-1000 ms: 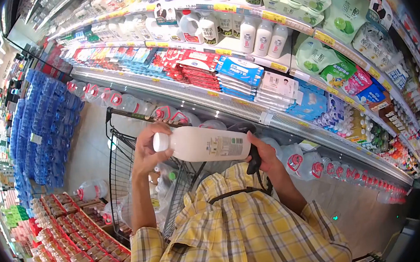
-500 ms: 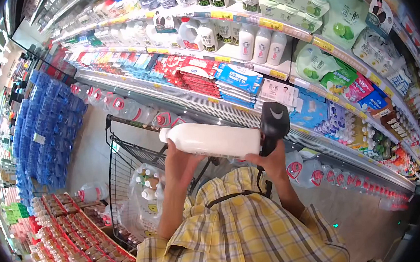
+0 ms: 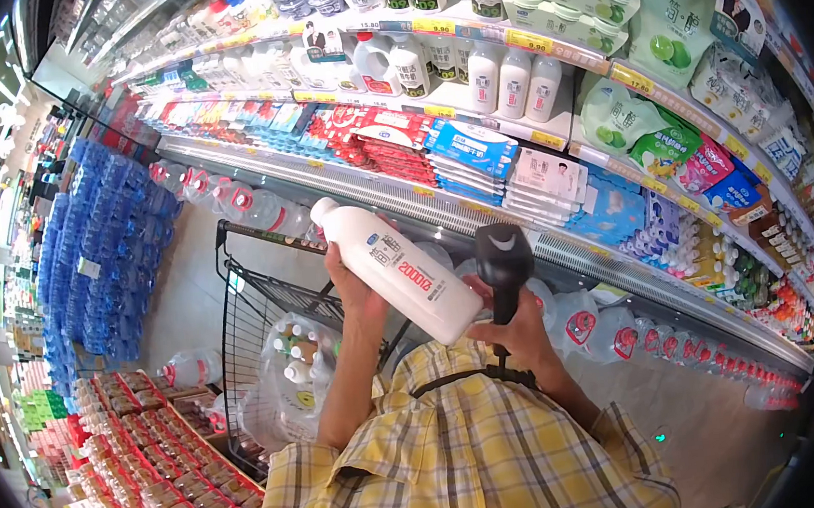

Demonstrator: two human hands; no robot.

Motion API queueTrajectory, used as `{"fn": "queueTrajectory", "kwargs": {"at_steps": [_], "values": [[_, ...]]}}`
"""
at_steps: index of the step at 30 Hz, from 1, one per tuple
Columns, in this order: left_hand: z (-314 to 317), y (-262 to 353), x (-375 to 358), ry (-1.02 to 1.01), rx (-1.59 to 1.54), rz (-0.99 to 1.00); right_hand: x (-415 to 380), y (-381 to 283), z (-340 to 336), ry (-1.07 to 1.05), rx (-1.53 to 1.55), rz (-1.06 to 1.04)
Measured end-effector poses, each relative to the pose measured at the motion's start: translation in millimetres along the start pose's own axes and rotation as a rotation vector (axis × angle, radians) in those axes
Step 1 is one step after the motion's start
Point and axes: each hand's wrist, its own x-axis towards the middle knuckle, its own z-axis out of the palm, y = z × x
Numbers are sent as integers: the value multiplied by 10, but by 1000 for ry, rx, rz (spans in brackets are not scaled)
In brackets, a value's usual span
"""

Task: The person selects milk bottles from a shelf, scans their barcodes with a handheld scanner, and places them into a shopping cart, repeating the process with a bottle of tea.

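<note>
A large white drink bottle (image 3: pixel 385 273) with grey characters and red print lies tilted across my grip, its cap end up to the left. My left hand (image 3: pixel 356 295) is closed around its side below the neck. In my right hand (image 3: pixel 522 333) is a black handheld barcode scanner (image 3: pixel 505 263), gripped by its handle with the head upward. The right thumb reaches close to the bottle's base. A black cord hangs from the scanner's handle toward my waist.
A black wire shopping cart (image 3: pixel 238 312) stands at left, holding a clear bag (image 3: pixel 279 401) of bottles. Ahead, a chilled shelf carries red and blue milk packs (image 3: pixel 471 152) and white bottles (image 3: pixel 513 85). Large water bottles (image 3: pixel 617 332) line its foot. Blue bottle packs (image 3: pixel 102 252) are stacked left.
The bottle has turned from nearly level to slanting, base lowered toward me, and its printed label now shows. The scanner has shifted slightly left and down with my right hand.
</note>
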Motion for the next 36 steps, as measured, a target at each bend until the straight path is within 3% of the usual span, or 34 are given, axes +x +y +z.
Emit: {"fn": "queueTrajectory", "kwargs": {"at_steps": [1,3,7,15,19,21,22,28,36], "values": [[1,5,9,-87,-19,-22,-7,0,3,1,2,-1],[37,-11,27,-113,-56,-54,-26,-5,-8,-6,205,321],[131,-37,55,-180,-99,-111,-76,0,-44,-51,322,452],[213,-27,-39,-169,65,-133,-172,1,-46,-17,309,365],[174,95,-128,-70,225,-142,-219,-43,-106,-19,287,416],[206,171,-172,-44,554,-226,-220,53,-130,22,187,309],[216,165,-172,-72,533,-232,-221,83,-141,51,88,202],[294,53,-122,135,516,-295,-255,84,-120,95,97,151],[301,-114,-49,161,348,-228,-321,-217,-17,134,-196,39]]}}
